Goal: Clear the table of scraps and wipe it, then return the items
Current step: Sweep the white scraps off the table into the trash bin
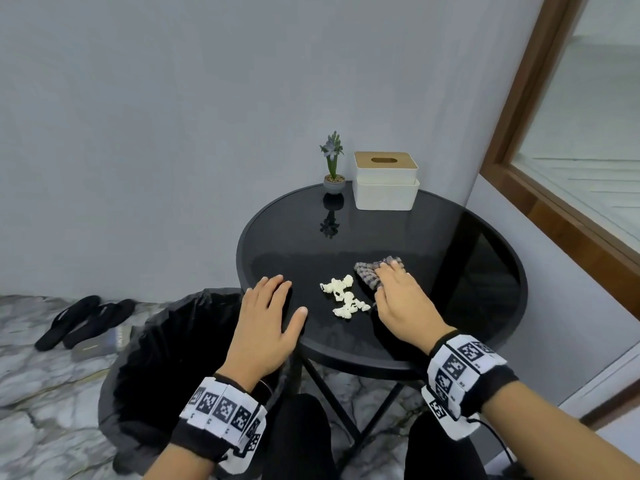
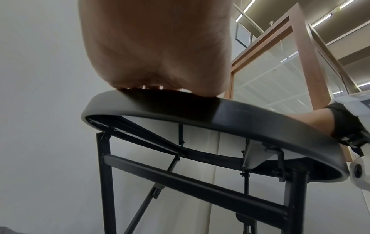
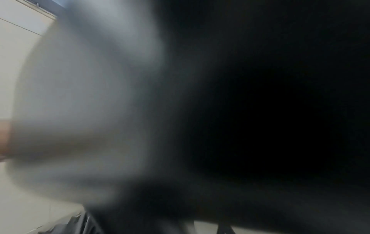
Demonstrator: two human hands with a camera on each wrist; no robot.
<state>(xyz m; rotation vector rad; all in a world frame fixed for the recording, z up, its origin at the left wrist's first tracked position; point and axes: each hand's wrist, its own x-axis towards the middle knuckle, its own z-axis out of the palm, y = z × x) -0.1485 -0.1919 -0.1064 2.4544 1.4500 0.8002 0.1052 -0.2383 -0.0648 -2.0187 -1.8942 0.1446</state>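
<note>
A small heap of white paper scraps (image 1: 344,296) lies on the round black glass table (image 1: 467,258), near its front. My right hand (image 1: 398,296) lies flat on a striped grey cloth (image 1: 372,271) just right of the scraps, its fingers straight on the cloth. My left hand (image 1: 268,313) rests open and flat on the table's left rim, left of the scraps and above the bin. In the left wrist view the palm of my left hand (image 2: 156,47) sits on the table rim (image 2: 220,110). The right wrist view is dark and blurred.
A black-lined waste bin (image 1: 166,358) stands on the floor against the table's left front edge. At the table's back are a small potted flower (image 1: 333,168) and a white tissue box with a wooden lid (image 1: 385,181). Black slippers (image 1: 83,320) lie on the marble floor.
</note>
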